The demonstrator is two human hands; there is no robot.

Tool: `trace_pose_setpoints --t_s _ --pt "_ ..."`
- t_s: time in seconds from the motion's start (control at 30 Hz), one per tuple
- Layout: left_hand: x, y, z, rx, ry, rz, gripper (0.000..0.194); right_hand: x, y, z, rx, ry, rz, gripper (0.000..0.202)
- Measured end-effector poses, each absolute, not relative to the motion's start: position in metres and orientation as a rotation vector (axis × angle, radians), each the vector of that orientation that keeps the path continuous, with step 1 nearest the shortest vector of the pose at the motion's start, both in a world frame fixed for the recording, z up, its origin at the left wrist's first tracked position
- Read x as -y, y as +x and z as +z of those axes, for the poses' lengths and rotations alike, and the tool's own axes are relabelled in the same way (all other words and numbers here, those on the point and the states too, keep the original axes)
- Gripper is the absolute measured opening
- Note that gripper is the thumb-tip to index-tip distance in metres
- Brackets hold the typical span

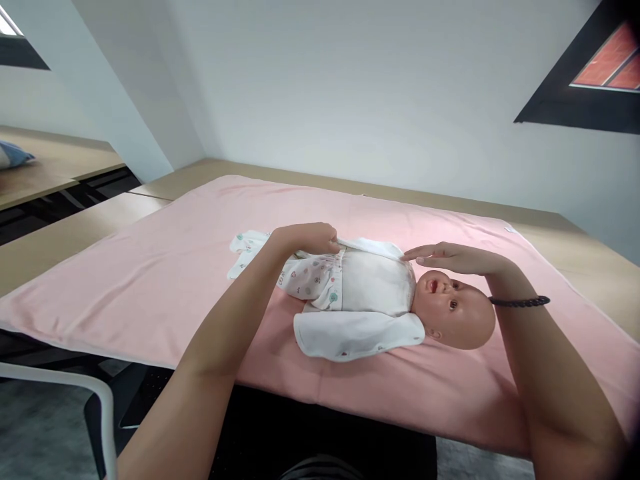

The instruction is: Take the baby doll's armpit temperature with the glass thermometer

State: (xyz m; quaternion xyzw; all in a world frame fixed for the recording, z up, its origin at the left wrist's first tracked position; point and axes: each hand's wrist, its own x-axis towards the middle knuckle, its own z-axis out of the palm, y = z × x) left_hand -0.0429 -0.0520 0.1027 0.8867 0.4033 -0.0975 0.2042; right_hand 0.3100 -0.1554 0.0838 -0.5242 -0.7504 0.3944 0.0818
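A baby doll [463, 310] lies on its back on a pink blanket [165, 280], its head toward the right. It wears patterned white pants [313, 280], and a white jacket [357, 337] lies spread open under its body. My left hand [310, 238] is closed on the far front edge of the jacket, beside the waistband. Near the doll's neck, my right hand [450, 257] has its fingers stretched out, the tips touching the jacket's edge by the far shoulder. A dark bead bracelet [523, 302] circles my right wrist.
The blanket covers most of a wooden table [545, 227] against a white wall. At the lower left stands a white metal frame [103, 393], perhaps of a chair. Another table [60, 157] at far left bears a blue and white item [15, 155].
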Motion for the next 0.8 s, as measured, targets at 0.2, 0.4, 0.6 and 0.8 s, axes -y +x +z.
trace_pose_setpoints --t_s 0.2,0.4,0.6,0.8 --pt "0.048 -0.042 0.099 -1.038 2.675 0.032 0.044 0.156 0.320 0.083 2.149 -1.675 0.992 0.045" --pt "0.050 -0.039 0.094 -1.034 2.661 -0.231 0.047 0.157 0.324 0.082 2.113 -1.744 0.929 0.044" --pt "0.063 -0.036 0.103 -1.066 2.619 -0.192 0.033 0.150 0.314 0.073 2.129 -1.685 0.743 0.048" --pt "0.072 -0.025 0.099 -1.050 2.610 -0.350 0.043 0.145 0.307 0.068 2.289 -1.439 1.050 0.046"
